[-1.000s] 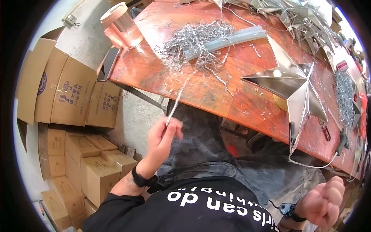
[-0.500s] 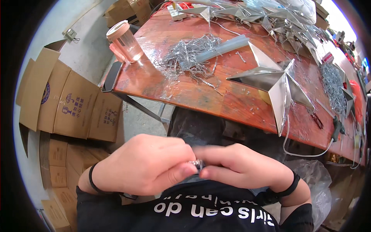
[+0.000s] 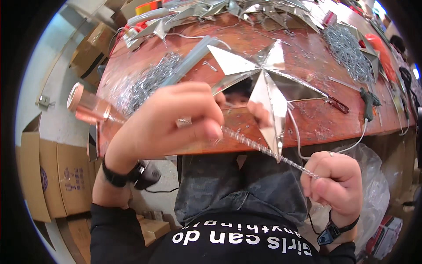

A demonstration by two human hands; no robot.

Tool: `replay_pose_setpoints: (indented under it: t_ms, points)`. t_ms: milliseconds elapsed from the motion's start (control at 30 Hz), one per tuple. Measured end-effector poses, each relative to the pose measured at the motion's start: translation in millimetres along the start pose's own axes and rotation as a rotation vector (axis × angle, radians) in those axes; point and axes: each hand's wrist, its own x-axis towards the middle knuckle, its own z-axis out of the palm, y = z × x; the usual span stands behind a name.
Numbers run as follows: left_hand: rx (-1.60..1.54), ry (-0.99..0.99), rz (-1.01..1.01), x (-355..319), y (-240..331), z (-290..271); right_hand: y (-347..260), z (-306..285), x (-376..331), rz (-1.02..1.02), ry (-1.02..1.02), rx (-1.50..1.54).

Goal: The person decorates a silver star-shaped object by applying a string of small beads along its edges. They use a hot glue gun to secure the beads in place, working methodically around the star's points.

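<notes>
A thin silver rhinestone chain (image 3: pixel 250 142) runs taut between my two hands, slanting down to the right. My left hand (image 3: pixel 180 116), somewhat blurred, pinches one end over the table's front edge. My right hand (image 3: pixel 335 179) is closed on the other end, lower and past the edge. Just behind the chain lies a shiny silver five-pointed star (image 3: pixel 269 90), its lowest point reaching over the table edge. A similar sparkling strip lines part of the star's right-hand point. My left hand and forearm cover part of the tabletop.
Tangled silver chains (image 3: pixel 151 81) and a translucent strip (image 3: pixel 189 59) lie left on the red table (image 3: pixel 307 125). A pink-lidded cup (image 3: pixel 92 105) stands at its left edge. At right are a glue gun (image 3: pixel 368 103) with its cord and another chain heap (image 3: pixel 349 50). Cardboard boxes (image 3: pixel 57 176) stand left.
My hands were close together over my lap; now they are apart, the chain stretched between them. The left has gone up and left, the right further right. The view has shifted too.
</notes>
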Motion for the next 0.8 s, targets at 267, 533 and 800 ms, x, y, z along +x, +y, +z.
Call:
replay_pose_setpoints:
  t_ms: [267,533,800]
  points:
    - [-0.328,-0.002,-0.13,22,-25,32,4,-33,-4,0.031,0.256,-0.048]
    - [-0.514,-0.002,-0.453,41,4,23,12,-61,-16,-0.03,0.363,-0.089]
    - [-0.854,0.12,-0.555,61,-4,16,24,-68,-10,0.011,0.333,-0.033]
